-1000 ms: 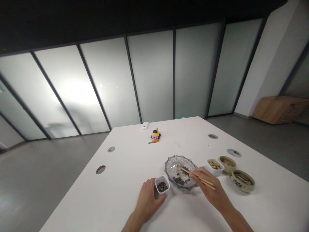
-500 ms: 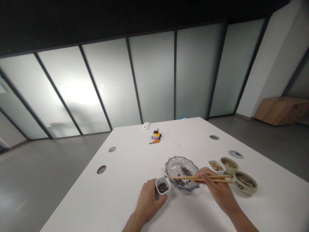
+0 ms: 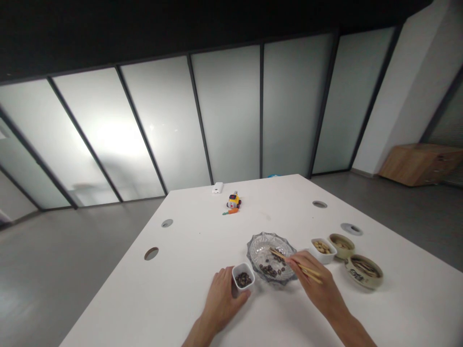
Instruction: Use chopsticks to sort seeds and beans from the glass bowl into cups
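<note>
Clasping white cup (image 3: 243, 267) of dark pieces (image 3: 243, 279) in left hand (image 3: 223, 296), lower centre of frame. Gripping chopsticks (image 3: 279, 255) in right hand (image 3: 315, 279), reaching into glass bowl (image 3: 258, 248) of similar pieces. Can see white dish (image 3: 327, 259) of pale pieces (image 3: 321, 247), lower right.

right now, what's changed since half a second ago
The chopsticks in the right hand have swung rightward and forward, their tips going from the rim of the square white cup to the glass bowl. The left hand stays on the cup; bowl and toy truck look unmoved.
</note>
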Available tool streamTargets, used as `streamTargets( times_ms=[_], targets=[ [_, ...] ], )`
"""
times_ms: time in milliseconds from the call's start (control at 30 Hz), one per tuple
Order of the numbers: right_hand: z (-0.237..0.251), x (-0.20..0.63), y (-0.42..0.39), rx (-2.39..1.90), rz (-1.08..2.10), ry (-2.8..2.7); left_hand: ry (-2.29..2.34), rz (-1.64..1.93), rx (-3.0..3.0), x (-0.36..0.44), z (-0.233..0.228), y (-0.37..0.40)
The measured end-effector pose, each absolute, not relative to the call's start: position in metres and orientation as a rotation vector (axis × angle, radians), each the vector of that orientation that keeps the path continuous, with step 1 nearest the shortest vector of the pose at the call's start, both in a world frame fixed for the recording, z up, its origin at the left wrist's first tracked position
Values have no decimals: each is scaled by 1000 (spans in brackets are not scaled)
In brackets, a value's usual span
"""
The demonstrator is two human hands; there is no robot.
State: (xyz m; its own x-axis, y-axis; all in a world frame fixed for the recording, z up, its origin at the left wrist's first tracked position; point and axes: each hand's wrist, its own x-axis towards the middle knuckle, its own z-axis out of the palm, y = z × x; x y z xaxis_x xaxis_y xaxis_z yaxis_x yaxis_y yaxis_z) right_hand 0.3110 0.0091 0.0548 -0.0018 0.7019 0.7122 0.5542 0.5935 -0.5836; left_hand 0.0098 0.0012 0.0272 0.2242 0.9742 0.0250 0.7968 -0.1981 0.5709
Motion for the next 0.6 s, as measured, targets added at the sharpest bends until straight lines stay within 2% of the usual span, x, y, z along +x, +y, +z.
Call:
streamTargets(
  times_ms=[300, 600],
  targets=[
    [64, 310, 7, -1067, 277, -1695, 1638, 520, 2075, 9, 26, 1],
    [62, 309, 7, -1041, 221, -1670, 1640, 521, 2059, 10, 28, 1]
  ],
)
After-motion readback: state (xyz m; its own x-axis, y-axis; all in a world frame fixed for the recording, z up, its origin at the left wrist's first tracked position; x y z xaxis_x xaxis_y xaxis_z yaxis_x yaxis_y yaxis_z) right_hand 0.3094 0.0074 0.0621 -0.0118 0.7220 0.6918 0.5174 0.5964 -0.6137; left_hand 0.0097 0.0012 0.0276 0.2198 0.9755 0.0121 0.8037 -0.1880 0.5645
